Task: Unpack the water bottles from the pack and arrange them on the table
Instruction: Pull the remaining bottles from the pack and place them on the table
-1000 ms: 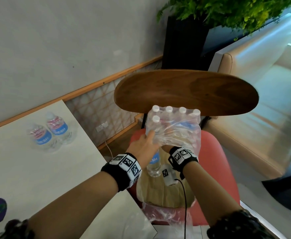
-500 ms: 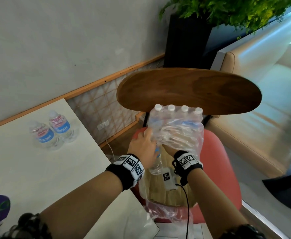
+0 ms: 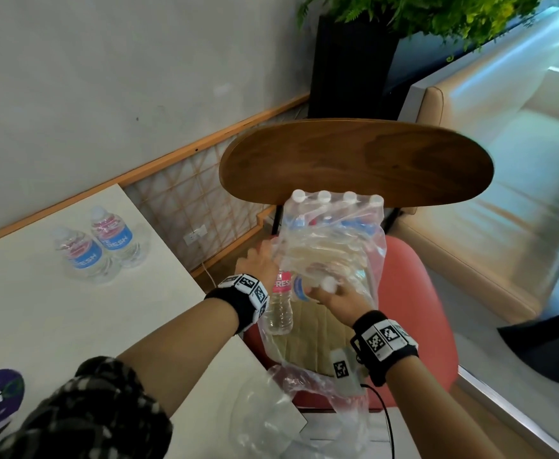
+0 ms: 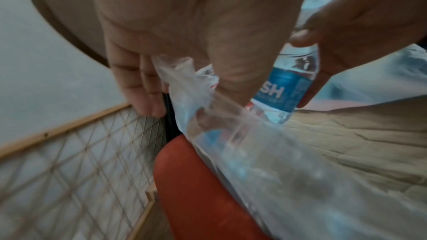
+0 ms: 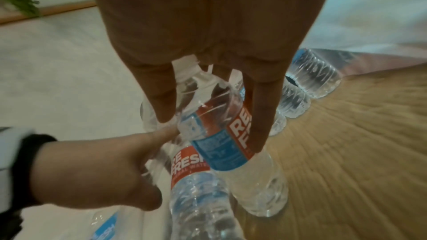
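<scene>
Left grip [image 3: 260, 260] pinching the pack's torn wrap [image 4: 184, 87]; right grip [image 3: 339, 298] clenched round one bottle [image 5: 221, 134], half out of the pack [image 3: 332, 240] on the chair seat [image 3: 414, 293]. Risk: a loose bottle [image 3: 279, 303] hangs just below my left grip and could drop if the film gives. Count: two bottles [image 3: 100, 248] on the tabletop [image 3: 56, 326], four caps showing in the pack.
</scene>
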Demonstrator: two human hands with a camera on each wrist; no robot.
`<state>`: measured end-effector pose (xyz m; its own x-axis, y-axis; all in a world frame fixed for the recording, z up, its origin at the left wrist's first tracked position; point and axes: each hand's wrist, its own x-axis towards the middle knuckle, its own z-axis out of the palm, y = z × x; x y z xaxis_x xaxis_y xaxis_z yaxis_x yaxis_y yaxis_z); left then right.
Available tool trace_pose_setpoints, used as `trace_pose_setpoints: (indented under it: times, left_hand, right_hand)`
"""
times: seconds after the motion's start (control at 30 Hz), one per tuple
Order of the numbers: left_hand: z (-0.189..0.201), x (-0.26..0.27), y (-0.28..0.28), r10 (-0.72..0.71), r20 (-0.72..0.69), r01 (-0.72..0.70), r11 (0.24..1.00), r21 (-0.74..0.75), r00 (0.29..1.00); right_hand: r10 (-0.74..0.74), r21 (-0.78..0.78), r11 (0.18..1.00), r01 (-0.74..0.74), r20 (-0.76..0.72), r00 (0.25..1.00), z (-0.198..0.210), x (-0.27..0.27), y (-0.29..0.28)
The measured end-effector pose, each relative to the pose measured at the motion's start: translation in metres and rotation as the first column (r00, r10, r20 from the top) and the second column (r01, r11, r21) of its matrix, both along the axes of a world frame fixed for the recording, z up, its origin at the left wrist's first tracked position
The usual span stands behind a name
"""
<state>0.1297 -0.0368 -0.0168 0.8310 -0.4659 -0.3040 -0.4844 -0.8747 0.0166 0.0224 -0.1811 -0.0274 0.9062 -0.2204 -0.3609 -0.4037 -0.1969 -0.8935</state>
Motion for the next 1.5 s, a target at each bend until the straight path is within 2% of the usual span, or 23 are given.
trace_pose_setpoints:
  times: [0.03, 0.1, 0.23, 0.33, 0.47, 0.6, 0.73, 0.9, 1.07, 1.13, 1.23, 1.33, 1.4, 1.5]
  left_hand:
    - [-0.009, 0.003, 0.0, 0.009, -0.045, -0.009, 1.0, 0.003, 0.999]
    - [-0.013, 0.008, -0.005, 0.034, -0.112, -0.045, 0.995, -0.09, 0.993]
    - [-0.002, 0.013, -0.016, 0.109, -0.278, -0.165, 0.968, -0.187, 0.955]
    - [-0.004, 0.019, -0.02, 0.085, -0.261, -0.16, 0.946, -0.281, 0.962]
    - [-0.017, 0.02, -0.026, 0.084, -0.253, -0.158, 0.945, -0.287, 0.964]
    - [-0.008, 0.024, -0.028, 0.08, -0.288, -0.158, 0.953, -0.26, 0.954]
    - [-0.005, 0.021, -0.026, 0.13, -0.347, -0.218, 0.949, -0.227, 0.929]
    - [-0.018, 0.016, -0.028, 0.122, -0.497, -0.298, 0.908, -0.293, 0.859]
    - [-0.007, 0.008, -0.03, 0.119, -0.577, -0.396, 0.835, -0.383, 0.808]
    - [-0.009, 0.005, -0.032, 0.1, -0.557, -0.367, 0.844, -0.392, 0.824]
    - [-0.007, -0.004, -0.032, -0.005, -0.517, -0.218, 0.904, -0.368, 0.856]
    - [-0.006, -0.006, -0.024, -0.007, -0.468, -0.166, 0.93, -0.329, 0.884]
    - [0.011, -0.014, -0.012, -0.043, -0.4, -0.089, 0.948, -0.306, 0.916]
    - [0.029, -0.034, 0.021, -0.126, -0.419, -0.018, 0.947, -0.322, 0.899]
  right_hand:
    - [0.006, -0.009, 1.0, -0.006, 0.008, 1.0, 0.0, -0.001, 0.0]
    - [-0.001, -0.053, 0.999, 0.002, 0.017, 1.0, -0.001, -0.002, 0.0]
    - [-0.049, -0.051, 0.997, 0.051, 0.029, 0.998, 0.001, 0.007, 0.003]
    - [-0.041, -0.052, 0.998, 0.044, 0.056, 0.998, 0.006, 0.011, 0.004]
    - [-0.088, -0.051, 0.994, 0.092, 0.069, 0.994, 0.004, 0.012, 0.002]
    - [-0.143, -0.064, 0.987, 0.147, 0.07, 0.987, 0.004, 0.009, 0.003]
    - [-0.131, -0.054, 0.99, 0.133, 0.026, 0.991, 0.005, 0.007, 0.001]
    - [-0.097, -0.093, 0.991, 0.101, 0.052, 0.994, 0.006, -0.001, 0.001]
    - [-0.117, -0.007, 0.993, 0.117, 0.013, 0.993, 0.005, -0.017, 0.0]
    - [-0.084, -0.027, 0.996, 0.083, -0.032, 0.996, 0.007, -0.024, 0.0]
    - [-0.046, -0.082, 0.996, 0.041, -0.055, 0.997, 0.008, -0.029, 0.005]
    - [-0.074, -0.212, 0.975, 0.07, -0.011, 0.997, 0.01, -0.032, 0.013]
    - [-0.093, -0.279, 0.956, 0.087, -0.007, 0.996, 0.007, -0.037, 0.015]
    - [-0.017, -0.441, 0.898, -0.008, -0.055, 0.998, 0.011, -0.049, 0.02]
